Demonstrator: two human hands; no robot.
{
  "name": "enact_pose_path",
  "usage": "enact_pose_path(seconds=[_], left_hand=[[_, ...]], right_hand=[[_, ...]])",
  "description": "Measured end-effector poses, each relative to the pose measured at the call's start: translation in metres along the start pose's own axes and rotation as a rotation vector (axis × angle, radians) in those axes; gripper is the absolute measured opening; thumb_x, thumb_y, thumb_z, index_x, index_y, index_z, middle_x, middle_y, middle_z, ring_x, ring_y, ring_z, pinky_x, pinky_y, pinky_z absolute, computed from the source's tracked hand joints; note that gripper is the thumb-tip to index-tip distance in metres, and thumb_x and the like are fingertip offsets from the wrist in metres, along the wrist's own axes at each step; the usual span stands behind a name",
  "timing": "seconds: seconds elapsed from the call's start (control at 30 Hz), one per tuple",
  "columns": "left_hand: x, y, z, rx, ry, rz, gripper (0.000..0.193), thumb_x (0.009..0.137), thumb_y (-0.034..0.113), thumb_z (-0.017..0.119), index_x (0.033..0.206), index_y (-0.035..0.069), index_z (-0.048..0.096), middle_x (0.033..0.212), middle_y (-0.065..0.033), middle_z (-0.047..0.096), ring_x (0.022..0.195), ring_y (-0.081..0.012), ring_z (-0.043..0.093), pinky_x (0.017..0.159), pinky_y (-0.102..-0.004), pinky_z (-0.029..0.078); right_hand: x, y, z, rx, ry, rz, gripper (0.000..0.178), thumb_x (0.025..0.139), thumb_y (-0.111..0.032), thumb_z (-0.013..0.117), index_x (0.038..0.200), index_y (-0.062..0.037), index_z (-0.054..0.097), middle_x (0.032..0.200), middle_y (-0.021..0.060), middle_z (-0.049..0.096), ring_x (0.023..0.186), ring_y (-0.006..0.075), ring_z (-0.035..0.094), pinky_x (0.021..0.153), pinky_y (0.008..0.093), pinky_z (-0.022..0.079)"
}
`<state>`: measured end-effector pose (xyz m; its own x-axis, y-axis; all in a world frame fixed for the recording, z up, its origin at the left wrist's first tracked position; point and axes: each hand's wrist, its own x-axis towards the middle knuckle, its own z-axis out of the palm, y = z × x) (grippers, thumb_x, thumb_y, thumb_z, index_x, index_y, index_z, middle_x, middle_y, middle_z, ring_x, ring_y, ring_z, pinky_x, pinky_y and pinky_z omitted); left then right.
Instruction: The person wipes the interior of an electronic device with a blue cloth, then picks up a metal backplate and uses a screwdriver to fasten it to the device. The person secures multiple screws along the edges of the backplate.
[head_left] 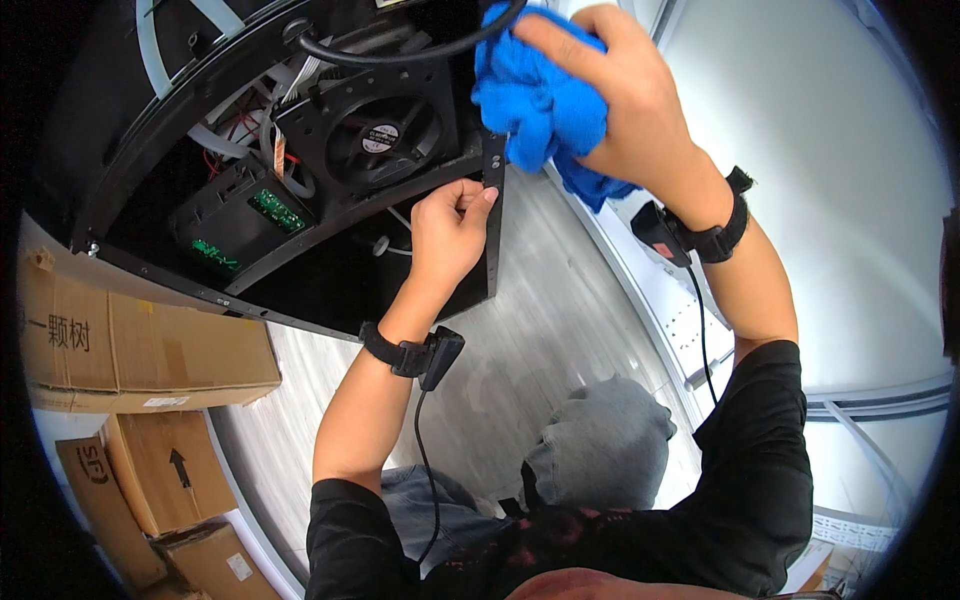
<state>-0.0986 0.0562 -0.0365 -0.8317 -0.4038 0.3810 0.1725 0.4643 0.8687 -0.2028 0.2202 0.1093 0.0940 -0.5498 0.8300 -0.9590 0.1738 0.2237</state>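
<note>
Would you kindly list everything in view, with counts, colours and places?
Cabinet: one, black, open, upper left
Fan: one, black, inside cabinet
Tubes: several, pale, inside cabinet
Circuitry: two patches, green, below fan
Thick cable: one, black, above fan
Cloth: one, blue, upper centre
Cardboard boxes: at least four, brown, lower left
Floor: one, grey, centre
Large surface: one, white, right
Wrist straps: two, black, on wrists
Jeans: one pair, grey-blue, lower centre
Sleeves: two, black, bottom
Left hand: one, bare, at cabinet edge
Right hand: one, bare, gripping cloth
</note>
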Motion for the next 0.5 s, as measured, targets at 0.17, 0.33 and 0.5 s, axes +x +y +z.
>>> enact_pose_path(seconds=[0.17, 0.33, 0.5], left_hand=[[0.000, 0.001, -0.004, 0.084, -0.046, -0.004, 0.018, 0.087, 0.011, 0.064, 0.080, -0.005, 0.063, 0.064, 0.0002, 0.058, 0.060, -0.0043, 0.049, 0.057, -0.0212, 0.041], [-0.001, -0.007, 0.001, -0.042, -0.005, 0.014, 0.011, 0.084, 0.007, 0.065, 0.084, -0.004, 0.066, 0.058, -0.0056, 0.055, 0.053, -0.0087, 0.046, 0.054, -0.0233, 0.041], [-0.003, -0.018, -0.006, -0.227, -0.161, -0.094, 0.018, 0.093, 0.004, 0.052, 0.108, 0.000, 0.063, 0.094, -0.0032, 0.066, 0.083, -0.0093, 0.060, 0.072, -0.0243, 0.049]], right_hand=[[0.015, -0.009, -0.017, 0.036, -0.122, 0.062, 0.048, 0.071, -0.021, 0.070, 0.116, -0.0087, 0.061, 0.083, 0.0182, 0.048, 0.074, 0.0319, 0.049, 0.066, 0.0375, 0.040], [-0.058, -0.016, 0.028, 0.044, -0.197, 0.023, 0.069, 0.051, -0.016, 0.082, 0.116, -0.0282, 0.062, 0.089, 0.0094, 0.050, 0.080, 0.0281, 0.051, 0.065, 0.0354, 0.044], [-0.132, -0.038, 0.072, 0.116, -0.274, 0.164, 0.069, 0.050, -0.017, 0.082, 0.115, -0.0295, 0.062, 0.088, 0.0068, 0.050, 0.081, 0.0268, 0.051, 0.064, 0.0346, 0.042]])
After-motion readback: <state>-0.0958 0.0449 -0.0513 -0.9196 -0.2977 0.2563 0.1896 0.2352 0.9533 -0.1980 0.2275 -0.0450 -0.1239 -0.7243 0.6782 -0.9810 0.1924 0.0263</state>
